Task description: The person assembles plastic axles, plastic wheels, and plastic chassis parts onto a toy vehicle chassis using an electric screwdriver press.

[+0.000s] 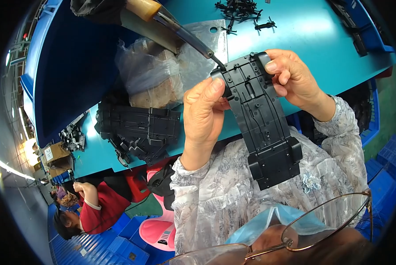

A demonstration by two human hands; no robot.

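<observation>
Both my hands hold a long black plastic chassis plate (264, 115) tilted up above the table edge. My left hand (202, 115) grips its upper left corner, thumb on the face and fingers behind. At the upper right corner, my right hand (295, 79) pinches it between thumb and bent fingers. Screw posts, ribs and raised side walls show on the plate. A soldering iron (184, 35) with an orange-yellow handle slants down from the top, its bent tip at the plate's upper left corner. Whether the tip touches the plastic I cannot tell.
Similar black plates lie piled (138, 128) on the blue-green table (290, 26), left of me. Behind them is a clear plastic bag (151, 73) with brown blocks. Small black parts (237, 11) lie far back. A blue bin (81, 57) and a co-worker in red (103, 205) are at left.
</observation>
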